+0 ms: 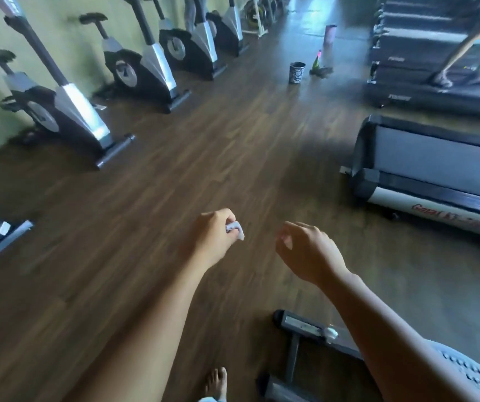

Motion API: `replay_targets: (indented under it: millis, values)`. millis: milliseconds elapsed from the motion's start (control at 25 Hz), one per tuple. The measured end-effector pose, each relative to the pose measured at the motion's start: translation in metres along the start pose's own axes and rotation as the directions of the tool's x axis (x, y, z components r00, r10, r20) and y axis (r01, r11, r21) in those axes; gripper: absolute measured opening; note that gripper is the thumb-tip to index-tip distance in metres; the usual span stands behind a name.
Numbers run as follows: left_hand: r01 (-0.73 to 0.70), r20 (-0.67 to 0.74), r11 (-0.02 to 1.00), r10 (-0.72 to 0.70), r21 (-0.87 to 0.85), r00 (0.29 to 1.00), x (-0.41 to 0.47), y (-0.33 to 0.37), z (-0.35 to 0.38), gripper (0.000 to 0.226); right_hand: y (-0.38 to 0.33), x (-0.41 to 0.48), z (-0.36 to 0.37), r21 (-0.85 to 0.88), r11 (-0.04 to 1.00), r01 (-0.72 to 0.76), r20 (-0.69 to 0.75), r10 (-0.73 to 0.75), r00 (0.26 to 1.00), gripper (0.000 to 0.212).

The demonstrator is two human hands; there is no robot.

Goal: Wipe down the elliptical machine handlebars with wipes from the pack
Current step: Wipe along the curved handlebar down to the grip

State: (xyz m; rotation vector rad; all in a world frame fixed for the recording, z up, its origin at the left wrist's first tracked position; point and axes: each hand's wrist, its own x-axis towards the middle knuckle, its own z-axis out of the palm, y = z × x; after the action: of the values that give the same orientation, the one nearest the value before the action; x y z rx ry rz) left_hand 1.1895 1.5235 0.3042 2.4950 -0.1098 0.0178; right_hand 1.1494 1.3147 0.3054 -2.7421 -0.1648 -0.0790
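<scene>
Gym room, dark wood floor (209,158)

Exercise bikes (67,111) line the pale green wall (67,47) on the left; treadmills (435,172) stand right (one reads "Genoa"), a small patterned bin (297,72) far off, bluish light beyond.

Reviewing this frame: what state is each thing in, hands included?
wipe, crumpled, pinched in the left hand.
right hand, loosely curled, holds nothing.
patterned bin, upright on the floor.
green bottle, upright.
far treadmill, a person's legs on its belt.
</scene>
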Motion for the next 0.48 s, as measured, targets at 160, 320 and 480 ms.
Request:
replay_targets:
  millis: [160,320,480]
  values:
    - [-0.159,0.057,0.987,0.160,-0.019,0.985,0.076,-0.004,-0.016,0.005,-0.018,0.049,0.000,0.042,0.988,-0.147,-0.087,0.150,0.985,0.014]
    - [-0.255,0.075,0.966,0.258,-0.050,0.963,0.148,-0.003,-0.017,0.006,-0.010,0.099,-0.008,0.036,0.970,-0.239,-0.156,0.241,0.958,0.017]
    - [-0.337,0.134,0.939,0.343,-0.063,0.930,0.213,0.017,0.000,0.005,0.022,0.140,-0.013,0.002,0.936,-0.351,-0.155,0.347,0.925,0.021]
